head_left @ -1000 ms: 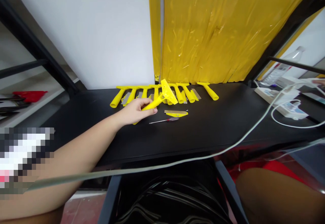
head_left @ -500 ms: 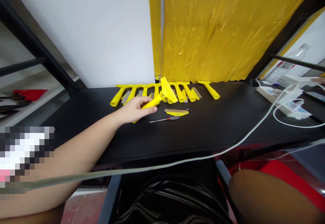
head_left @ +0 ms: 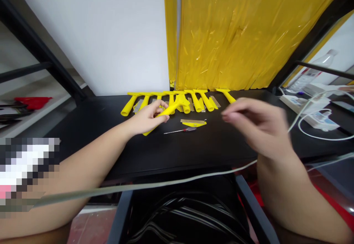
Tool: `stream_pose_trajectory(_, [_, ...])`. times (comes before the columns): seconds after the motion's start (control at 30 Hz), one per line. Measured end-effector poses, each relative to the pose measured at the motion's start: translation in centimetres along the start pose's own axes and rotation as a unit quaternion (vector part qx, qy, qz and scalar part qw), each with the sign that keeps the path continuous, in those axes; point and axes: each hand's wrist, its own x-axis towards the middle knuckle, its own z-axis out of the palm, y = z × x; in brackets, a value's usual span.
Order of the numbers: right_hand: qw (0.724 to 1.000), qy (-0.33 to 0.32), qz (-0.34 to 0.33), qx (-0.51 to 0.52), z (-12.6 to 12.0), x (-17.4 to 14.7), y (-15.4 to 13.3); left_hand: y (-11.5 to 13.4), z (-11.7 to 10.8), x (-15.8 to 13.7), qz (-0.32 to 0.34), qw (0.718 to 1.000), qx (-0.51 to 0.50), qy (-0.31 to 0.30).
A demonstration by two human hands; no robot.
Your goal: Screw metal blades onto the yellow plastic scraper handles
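Observation:
My left hand (head_left: 146,118) is wrapped round the handle of a yellow plastic scraper (head_left: 174,106), its head pointing right and away from me. My right hand (head_left: 261,128) hovers over the right part of the black table, thumb and fingertips pinched together. Whatever may be in that pinch is too small to make out. Between the hands lie a small yellow plate (head_left: 195,125) with a metal strip along it and a thin screwdriver (head_left: 189,129) with a clear and red handle. Behind them, several more yellow scrapers (head_left: 204,100) lie in a row, with loose metal blades (head_left: 215,101) among them.
A white panel (head_left: 110,34) and a yellow-wrapped surface (head_left: 235,34) rise behind the black table (head_left: 155,152). On the right stand power strips (head_left: 315,117) and a clear bottle (head_left: 312,72). A pale cable (head_left: 188,178) crosses in front of the table edge.
My right hand has come up from the lower right, over the table, fingers pinched. The scraper in my left hand has turned, its head now lower and foreshortened.

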Motion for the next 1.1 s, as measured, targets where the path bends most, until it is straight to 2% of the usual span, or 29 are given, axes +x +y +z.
stream_pose_trajectory(0.03, [1.000,-0.015,-0.017,0.021,0.5,0.8,0.6,0.1,0.0,0.0,-0.007,1.000,-0.006,-0.003])
stream_pose_trajectory(0.1, [0.992,-0.085,-0.070,0.062,1.8,2.8,2.2,0.3,-0.1,0.1,-0.015,1.000,-0.017,-0.004])
stream_pose_trajectory(0.13, [0.983,-0.141,-0.098,0.059,2.6,3.9,3.2,0.4,-0.1,0.2,-0.015,1.000,-0.021,-0.002])
stream_pose_trajectory(0.2, [0.970,-0.206,-0.122,0.042,4.1,5.8,4.8,0.5,-0.2,0.2,-0.014,1.000,-0.022,0.010])
stream_pose_trajectory(0.37, [0.950,-0.282,-0.136,0.021,6.0,8.5,5.9,0.3,-0.4,0.2,-0.013,0.999,0.011,0.033])
stream_pose_trajectory(0.67, [0.958,-0.253,-0.134,0.007,6.1,8.1,4.8,0.4,-0.4,0.2,-0.013,0.999,0.031,0.019])
stream_pose_trajectory(0.97, [0.962,-0.231,-0.103,0.098,6.1,7.5,6.2,0.5,-0.3,0.1,0.005,1.000,0.027,0.004])
stream_pose_trajectory(1.1, [0.976,-0.183,-0.071,0.095,6.2,7.7,7.2,0.4,-0.4,0.2,0.007,0.999,0.039,-0.002])
